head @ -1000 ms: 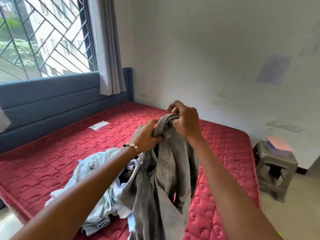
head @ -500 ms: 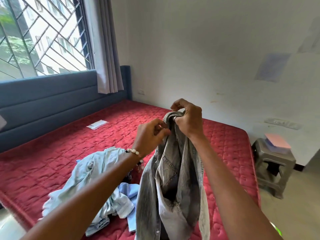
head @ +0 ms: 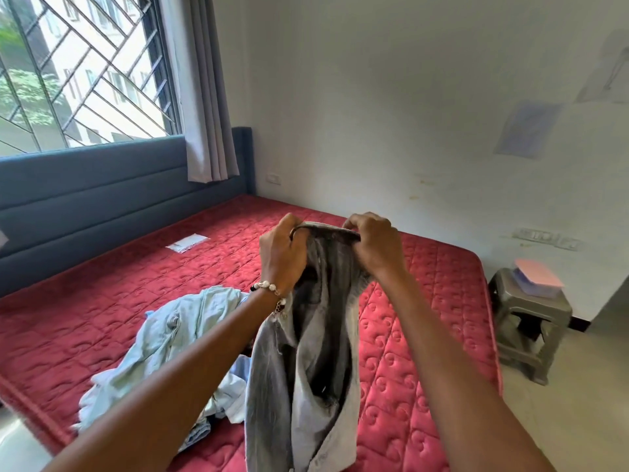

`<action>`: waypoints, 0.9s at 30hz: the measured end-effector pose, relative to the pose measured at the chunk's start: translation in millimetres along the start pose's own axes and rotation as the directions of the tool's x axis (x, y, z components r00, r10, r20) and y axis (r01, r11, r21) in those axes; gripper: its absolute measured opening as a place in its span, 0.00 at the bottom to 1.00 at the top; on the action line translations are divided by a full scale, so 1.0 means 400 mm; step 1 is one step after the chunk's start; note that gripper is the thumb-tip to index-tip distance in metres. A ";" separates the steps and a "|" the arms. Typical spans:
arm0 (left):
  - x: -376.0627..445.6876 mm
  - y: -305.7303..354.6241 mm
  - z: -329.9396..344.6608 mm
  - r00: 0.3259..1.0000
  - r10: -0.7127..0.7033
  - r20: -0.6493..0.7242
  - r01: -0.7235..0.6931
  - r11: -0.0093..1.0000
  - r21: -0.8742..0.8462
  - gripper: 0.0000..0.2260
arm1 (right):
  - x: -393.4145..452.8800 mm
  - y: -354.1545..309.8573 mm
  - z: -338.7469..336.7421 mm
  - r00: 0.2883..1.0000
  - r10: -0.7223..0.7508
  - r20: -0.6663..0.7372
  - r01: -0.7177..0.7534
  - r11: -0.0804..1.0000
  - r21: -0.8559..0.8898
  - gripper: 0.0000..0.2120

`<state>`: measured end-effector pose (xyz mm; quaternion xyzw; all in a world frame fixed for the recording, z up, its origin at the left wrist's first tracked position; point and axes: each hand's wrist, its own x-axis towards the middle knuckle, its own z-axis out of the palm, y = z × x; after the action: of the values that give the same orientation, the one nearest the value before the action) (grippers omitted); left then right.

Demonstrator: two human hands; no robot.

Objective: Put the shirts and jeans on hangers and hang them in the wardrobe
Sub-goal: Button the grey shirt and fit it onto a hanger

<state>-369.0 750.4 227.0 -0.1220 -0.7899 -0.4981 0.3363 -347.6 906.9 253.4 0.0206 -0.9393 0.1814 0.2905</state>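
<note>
Head view shows your left hand (head: 282, 253) and right hand (head: 374, 247) pinching the grey jeans (head: 306, 369) at the top edge above the red mattress (head: 425, 335), probably to spread them for a hanger

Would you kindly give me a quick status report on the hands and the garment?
Left hand and right hand both grip grey denim garment at its top edge, held above red mattress. No hanger in view. Pale clothes pile waits on mattress.

We see a red mattress (head: 425, 301) against white walls (head: 374, 97), a barred window (head: 85, 63), grey curtain (head: 207, 97), and a grey stool (head: 531, 321).
</note>
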 end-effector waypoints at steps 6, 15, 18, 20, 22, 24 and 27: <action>-0.031 -0.108 -0.023 0.891 0.364 0.272 -0.454 0.698 0.554 0.07 | -0.025 0.036 -0.044 0.991 0.098 -0.088 -0.096 0.995 0.029 0.19; -0.035 -0.147 -0.046 0.974 -0.150 0.169 0.104 0.961 0.256 0.05 | -0.031 0.042 -0.076 0.960 0.162 -0.230 -0.143 0.985 0.099 0.17; -0.008 -0.106 -0.048 0.947 -0.285 0.145 0.283 0.958 0.035 0.07 | -0.040 0.069 -0.063 0.944 0.294 -0.149 -0.294 0.956 0.021 0.13; 0.002 -0.081 -0.058 0.977 -0.175 0.124 0.156 0.977 0.148 0.06 | -0.056 0.083 -0.049 0.932 0.342 -0.117 -0.344 0.939 0.000 0.11; 0.000 -0.052 -0.064 0.989 -0.038 0.146 -0.033 0.892 0.450 0.07 | -0.074 0.095 -0.043 0.929 0.360 -0.080 -0.357 0.933 0.055 0.07; -0.005 -0.023 -0.056 0.969 -0.078 0.234 -0.061 0.843 0.534 0.10 | -0.090 0.101 -0.050 0.940 0.341 0.023 -0.340 0.925 0.167 0.08; 0.005 0.011 -0.057 0.799 -0.247 0.549 0.175 0.968 0.181 0.19 | -0.117 0.091 -0.092 0.939 0.222 0.263 -0.308 0.884 0.352 0.13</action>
<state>-358.8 732.3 237.8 -0.1548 -0.8912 -0.4249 0.0354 -294.4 950.9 243.6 -0.0321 -0.9042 0.3987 0.1495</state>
